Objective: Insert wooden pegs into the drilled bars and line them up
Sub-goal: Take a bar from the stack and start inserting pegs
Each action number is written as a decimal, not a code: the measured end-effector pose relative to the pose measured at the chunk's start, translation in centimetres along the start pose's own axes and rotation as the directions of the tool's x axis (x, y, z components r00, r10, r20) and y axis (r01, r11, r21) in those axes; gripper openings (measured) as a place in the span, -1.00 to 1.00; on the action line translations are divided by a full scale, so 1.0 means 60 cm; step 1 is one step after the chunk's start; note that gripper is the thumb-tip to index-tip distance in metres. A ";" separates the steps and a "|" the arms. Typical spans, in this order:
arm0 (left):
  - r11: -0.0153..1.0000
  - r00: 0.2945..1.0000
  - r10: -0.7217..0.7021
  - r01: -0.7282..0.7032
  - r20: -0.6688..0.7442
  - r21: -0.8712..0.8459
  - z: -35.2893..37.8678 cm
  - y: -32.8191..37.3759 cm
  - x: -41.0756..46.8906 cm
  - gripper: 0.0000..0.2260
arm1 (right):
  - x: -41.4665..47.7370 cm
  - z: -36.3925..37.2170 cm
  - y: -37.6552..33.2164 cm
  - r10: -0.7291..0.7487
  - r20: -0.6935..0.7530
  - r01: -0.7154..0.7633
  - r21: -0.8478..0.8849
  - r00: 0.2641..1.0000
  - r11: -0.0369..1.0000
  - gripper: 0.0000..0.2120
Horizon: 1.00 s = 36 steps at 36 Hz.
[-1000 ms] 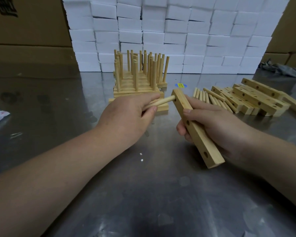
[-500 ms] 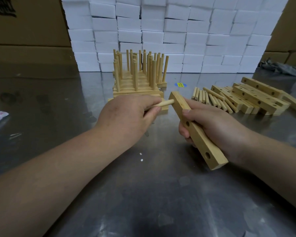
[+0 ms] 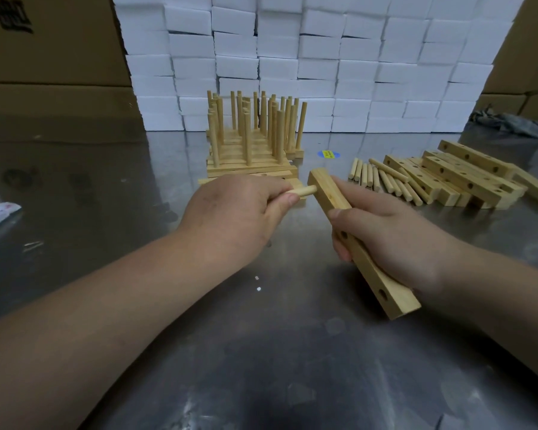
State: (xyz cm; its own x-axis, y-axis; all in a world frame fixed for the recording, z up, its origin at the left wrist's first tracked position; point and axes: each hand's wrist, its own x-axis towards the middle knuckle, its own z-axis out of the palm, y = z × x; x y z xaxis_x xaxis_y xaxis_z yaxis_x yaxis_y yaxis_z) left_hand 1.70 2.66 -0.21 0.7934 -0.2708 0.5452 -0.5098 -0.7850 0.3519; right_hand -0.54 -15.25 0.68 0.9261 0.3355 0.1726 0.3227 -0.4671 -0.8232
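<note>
— Centre frame: what is happening?
— A left hand (image 3: pixel 239 212) pinches a peg (image 3: pixel 305 191) between thumb and fingers. The peg juts right from the fingertips, and its far end meets the side of a bar (image 3: pixel 370 271) near the bar's upper end.
— And the bar?
— A right hand (image 3: pixel 389 237) grips its middle with fingers curled round it. Both ends stick out, the lower one slanting toward lower right above the table (image 3: pixel 261 352).
— Behind them?
— Pegged bars (image 3: pixel 252 162) sit stacked at upper centre, pegs upright. Loose pegs (image 3: pixel 382 178) lie right of centre, against bare bars (image 3: pixel 466 178) piled near the right edge.
</note>
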 end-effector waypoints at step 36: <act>0.118 0.727 0.079 0.673 0.682 -0.731 0.012 0.040 -0.004 -0.65 | 0.029 0.032 -0.005 0.102 -0.426 0.055 0.341 0.899 0.938 -0.75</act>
State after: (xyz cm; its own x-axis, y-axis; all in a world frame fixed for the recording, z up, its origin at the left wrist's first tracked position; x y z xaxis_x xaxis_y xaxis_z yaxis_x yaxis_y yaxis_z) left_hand 0.51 0.41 -0.06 0.7637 -0.6385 -0.0950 0.2307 0.1326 0.9639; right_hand 0.61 -12.95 0.22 0.9486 -0.0950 0.3018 0.2873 -0.1409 -0.9474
